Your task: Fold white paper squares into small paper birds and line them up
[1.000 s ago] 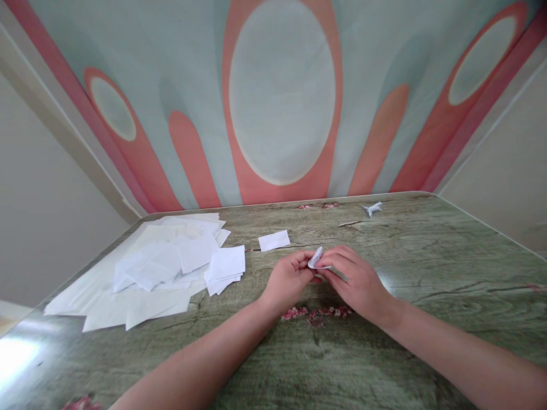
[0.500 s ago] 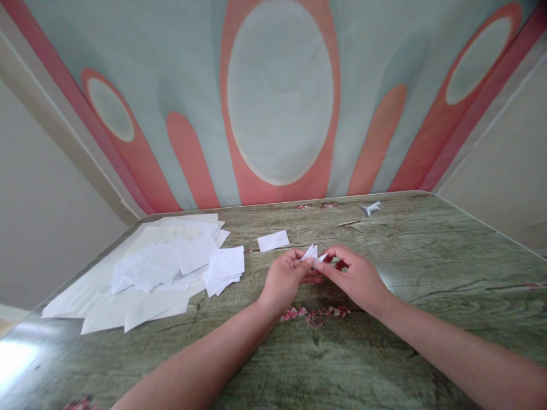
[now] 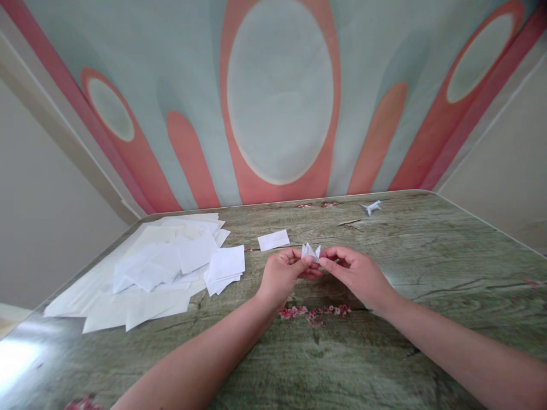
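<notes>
Folded white paper (image 3: 310, 253), pointed tips upward, located between the left hand (image 3: 282, 276), which pinches it, and the right hand (image 3: 359, 276), grasping its opposite end, white paper slip (image 3: 273, 240) just beyond the left hand, piled sheets (image 3: 160, 265) to that hand's left.

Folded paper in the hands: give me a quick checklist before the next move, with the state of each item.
1. Left grip closed on the folded paper: ok.
2. Right grip pinching it: cannot tell; it is at the paper's right end.
3. Paper's points upright: ok, they stand up between the grips.
4. Underside folds: cannot tell, hidden by the grips.
5. Square sheets apart from the left grip: ok.
6. Small paper figure apart from both grips: ok, at the back of the table.
</notes>
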`<state>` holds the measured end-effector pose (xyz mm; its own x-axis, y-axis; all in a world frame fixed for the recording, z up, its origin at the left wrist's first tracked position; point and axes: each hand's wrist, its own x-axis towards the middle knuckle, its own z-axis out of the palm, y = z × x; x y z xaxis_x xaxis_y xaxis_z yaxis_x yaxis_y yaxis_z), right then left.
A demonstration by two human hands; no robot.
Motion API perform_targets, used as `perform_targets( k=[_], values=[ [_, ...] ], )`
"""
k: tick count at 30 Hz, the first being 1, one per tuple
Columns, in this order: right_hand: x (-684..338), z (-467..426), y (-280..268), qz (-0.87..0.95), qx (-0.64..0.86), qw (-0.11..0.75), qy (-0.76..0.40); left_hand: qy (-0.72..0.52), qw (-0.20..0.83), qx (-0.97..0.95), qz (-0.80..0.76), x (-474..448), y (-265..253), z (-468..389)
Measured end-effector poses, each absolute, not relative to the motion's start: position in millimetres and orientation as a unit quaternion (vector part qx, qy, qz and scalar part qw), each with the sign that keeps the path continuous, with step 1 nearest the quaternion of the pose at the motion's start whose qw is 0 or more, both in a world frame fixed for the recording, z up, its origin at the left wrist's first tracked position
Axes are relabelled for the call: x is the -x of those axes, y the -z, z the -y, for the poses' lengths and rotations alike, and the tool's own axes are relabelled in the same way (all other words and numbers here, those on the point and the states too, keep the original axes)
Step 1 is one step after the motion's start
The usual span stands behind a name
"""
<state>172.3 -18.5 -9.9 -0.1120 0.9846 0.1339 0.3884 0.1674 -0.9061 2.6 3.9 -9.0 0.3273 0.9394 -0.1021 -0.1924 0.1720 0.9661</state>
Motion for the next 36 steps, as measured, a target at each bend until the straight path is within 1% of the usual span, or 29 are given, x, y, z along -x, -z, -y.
perform_targets(
  k=[3, 7, 13, 16, 19, 24, 31, 36],
  values=[
    [-171.3, 19.2, 8.6, 0.651, 0.527, 0.403, -0.370, -0.434, 0.676, -0.456, -0.383, -1.9, 9.0, -4.3],
    [-171.0, 21.3, 5.7, 0.653, 0.544, 0.410, -0.332, -0.412, 0.686, -0.480, -0.360, -2.0, 10.6, -5.4],
    [-173.1, 21.6, 5.1, 0.671, 0.552, 0.396, -0.296, -0.412, 0.583, -0.573, -0.402, -3.0, 10.2, -4.1],
    [-172.2, 21.3, 5.9, 0.678, 0.548, 0.395, -0.288, -0.411, 0.570, -0.584, -0.406, -3.3, 10.0, -3.1],
    [-171.1, 21.2, 7.5, 0.677, 0.545, 0.411, -0.273, -0.424, 0.585, -0.567, -0.395, -4.4, 11.3, -2.6],
    [-170.3, 21.4, 11.2, 0.702, 0.527, 0.441, -0.186, -0.456, 0.627, -0.523, -0.355, -6.9, 11.7, -1.9],
    [-169.4, 20.0, 16.0, 0.771, 0.421, 0.441, -0.185, -0.429, 0.719, -0.449, -0.313, -3.5, 0.0, -0.5],
    [-170.7, 16.5, 19.9, 0.762, 0.441, 0.442, -0.173, -0.400, 0.747, -0.436, -0.302, -2.3, -2.9, 0.6]
  ],
)
